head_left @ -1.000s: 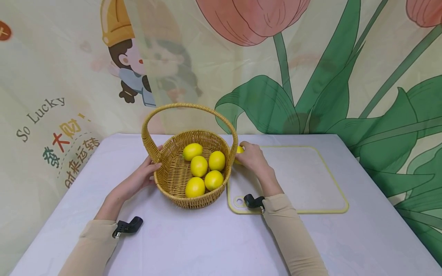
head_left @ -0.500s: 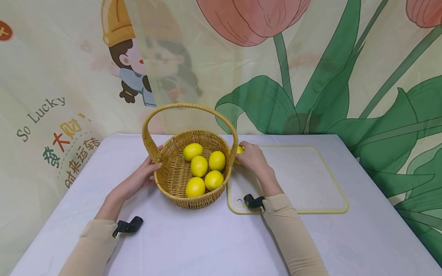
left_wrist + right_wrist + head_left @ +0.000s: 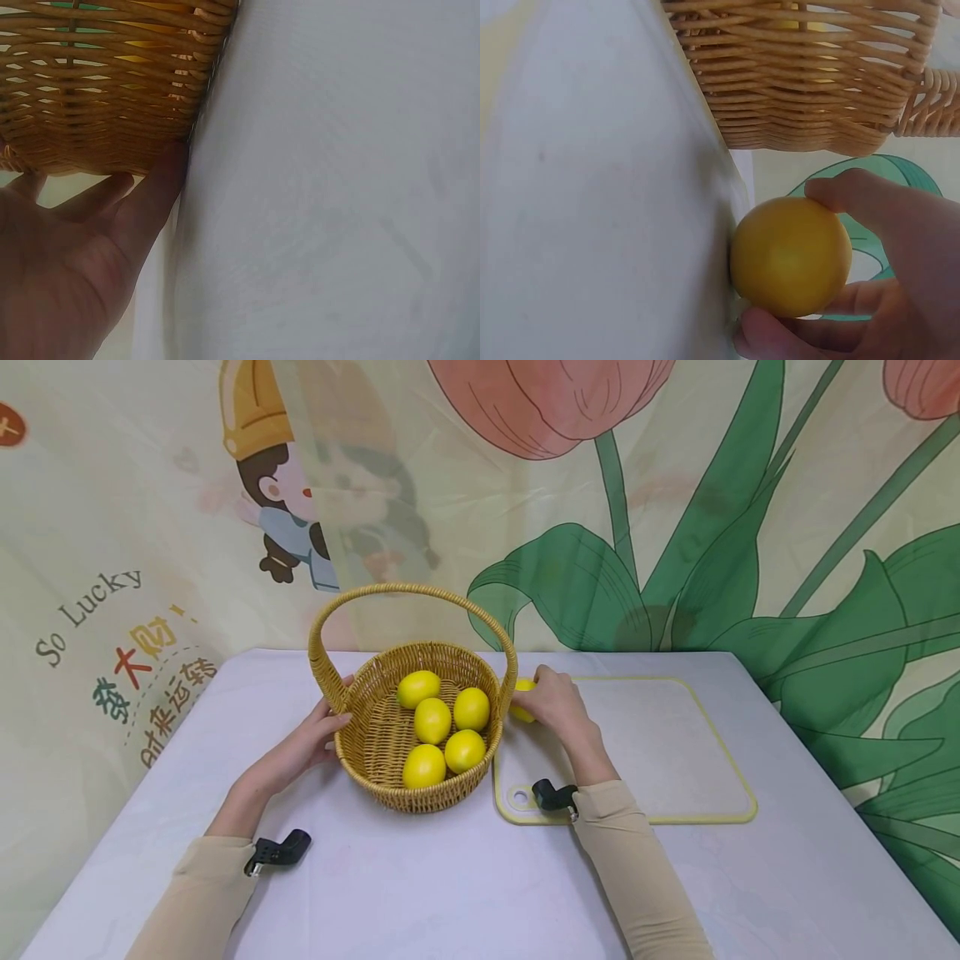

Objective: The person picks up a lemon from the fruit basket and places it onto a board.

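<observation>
A round wicker basket (image 3: pixel 375 727) with a tall arched handle holds several yellow lemons (image 3: pixel 432 721). My left hand (image 3: pixel 303 747) rests against the basket's left side below the handle's base; in the left wrist view its spread fingers touch the woven wall and the palm stays apart from it. On the other side, my right hand (image 3: pixel 558 706) pinches another lemon (image 3: pixel 791 256) between thumb and fingers. This lemon is just right of the basket, low over the left part of a cutting board (image 3: pixel 660 752); I cannot tell whether it touches the board. The basket's handle and rim partly block it in the head view.
The pale cutting board has a yellow edge and a small hole in its near left corner. A white cloth covers the table (image 3: pixel 420 885). Behind stands a printed curtain (image 3: pixel 547 502) with tulips and a cartoon figure.
My right hand has shifted slightly to the right with the lemon, which shows more beside the basket's handle. The left hand and the basket stay in place.
</observation>
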### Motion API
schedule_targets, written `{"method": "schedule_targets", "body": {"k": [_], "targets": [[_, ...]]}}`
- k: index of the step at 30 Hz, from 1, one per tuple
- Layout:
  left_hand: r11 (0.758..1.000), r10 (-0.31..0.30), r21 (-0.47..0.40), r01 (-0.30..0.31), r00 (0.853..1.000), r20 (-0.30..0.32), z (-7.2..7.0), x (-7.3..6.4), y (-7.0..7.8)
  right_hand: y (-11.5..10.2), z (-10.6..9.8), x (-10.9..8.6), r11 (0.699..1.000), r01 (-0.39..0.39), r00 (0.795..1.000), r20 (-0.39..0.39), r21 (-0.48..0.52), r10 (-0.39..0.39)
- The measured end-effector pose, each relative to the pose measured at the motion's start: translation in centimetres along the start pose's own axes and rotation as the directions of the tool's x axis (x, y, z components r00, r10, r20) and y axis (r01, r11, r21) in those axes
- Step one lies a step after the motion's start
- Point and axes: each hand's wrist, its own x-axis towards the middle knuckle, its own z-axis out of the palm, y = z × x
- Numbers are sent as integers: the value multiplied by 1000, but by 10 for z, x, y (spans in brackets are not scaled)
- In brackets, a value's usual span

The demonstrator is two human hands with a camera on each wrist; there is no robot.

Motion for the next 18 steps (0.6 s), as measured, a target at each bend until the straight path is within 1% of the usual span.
{"method": "schedule_targets", "body": {"k": [13,18], "targets": [[1000,-2,-7,2,1000,0,0,0,0,0,1,1,1000,7,999,37,-1,-7],[1000,-5,-4,5,1000,-4,-1,0,0,0,2,1,1000,15,999,36,-7,-15]]}}
